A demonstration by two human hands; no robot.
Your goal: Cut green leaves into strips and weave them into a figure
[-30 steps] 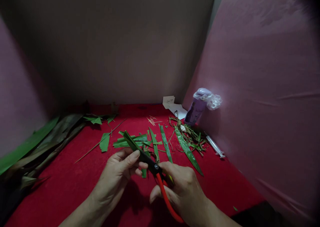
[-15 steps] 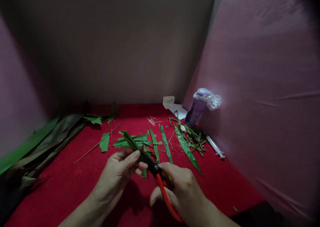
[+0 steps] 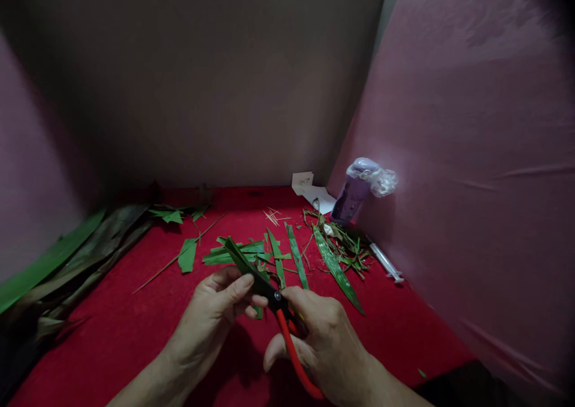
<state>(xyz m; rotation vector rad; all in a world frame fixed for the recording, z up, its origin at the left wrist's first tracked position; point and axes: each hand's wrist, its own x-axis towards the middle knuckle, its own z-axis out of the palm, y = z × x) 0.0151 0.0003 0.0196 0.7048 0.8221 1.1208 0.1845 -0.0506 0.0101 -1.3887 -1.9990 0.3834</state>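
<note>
My left hand (image 3: 220,302) pinches a green leaf strip (image 3: 239,257) between thumb and fingers, its free end pointing up and left. My right hand (image 3: 321,326) is wrapped round the red handles of a pair of scissors (image 3: 287,341). Their dark blades lie along the leaf strip beside my left fingertips; how far the blades are apart is hard to see. Just beyond my hands, several cut leaf pieces (image 3: 215,256) lie flat on the red cloth (image 3: 148,335), and a narrow strip (image 3: 296,254) lies to their right.
A purple cup (image 3: 348,200) topped with clear plastic stands back right, near white paper (image 3: 321,199). Before it are a heap of dry stems (image 3: 345,245), a long leaf (image 3: 335,266) and a syringe (image 3: 386,263). Toothpicks (image 3: 274,216) lie mid-back. Large leaves (image 3: 76,248) lie left.
My right hand and the scissors have shifted slightly left, bringing the pivot nearer my left fingers. The left hand still holds the leaf strip, almost unmoved.
</note>
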